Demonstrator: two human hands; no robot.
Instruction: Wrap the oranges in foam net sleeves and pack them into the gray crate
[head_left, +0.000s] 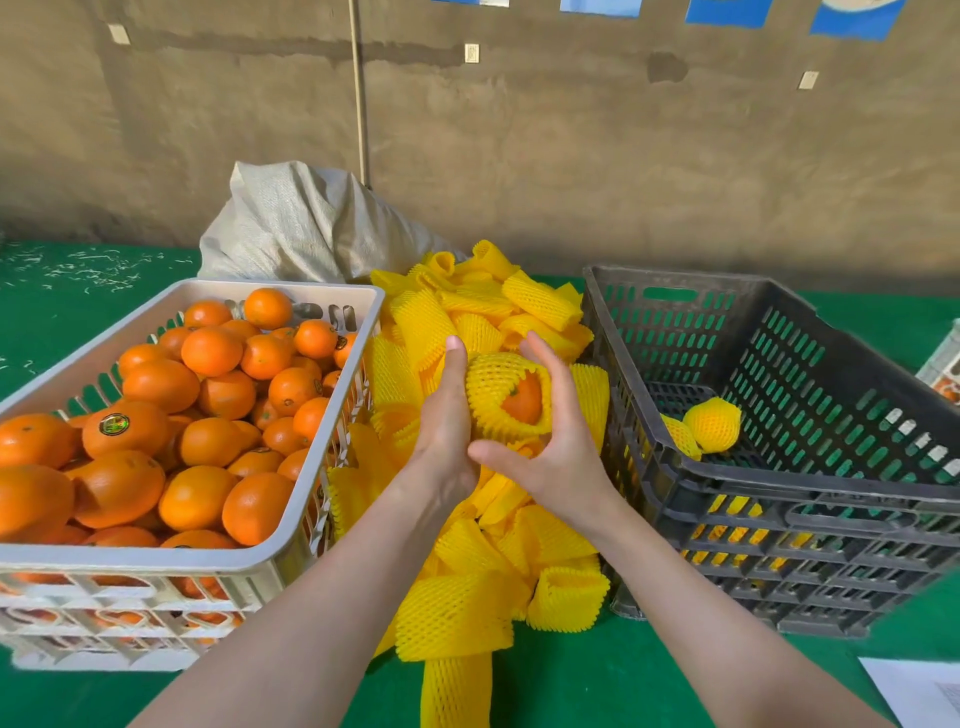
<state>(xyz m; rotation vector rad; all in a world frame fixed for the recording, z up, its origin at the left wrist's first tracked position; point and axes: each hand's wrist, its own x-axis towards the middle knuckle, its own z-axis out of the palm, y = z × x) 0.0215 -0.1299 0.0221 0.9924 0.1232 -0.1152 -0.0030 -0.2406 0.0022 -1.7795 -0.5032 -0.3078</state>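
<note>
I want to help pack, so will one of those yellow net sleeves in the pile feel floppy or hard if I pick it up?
Probably floppy: the foam net sleeves in the pile lie bent and squashed. Likely stretchy: the sleeve held by the left hand and right hand bulges around an orange. Probably very light, since it's mostly holes.

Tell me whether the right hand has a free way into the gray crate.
Likely yes. The gray crate stands open-topped close beside the right hand, with two wrapped oranges visible inside. The right hand does hold the half-sleeved orange together with the left hand.
</note>
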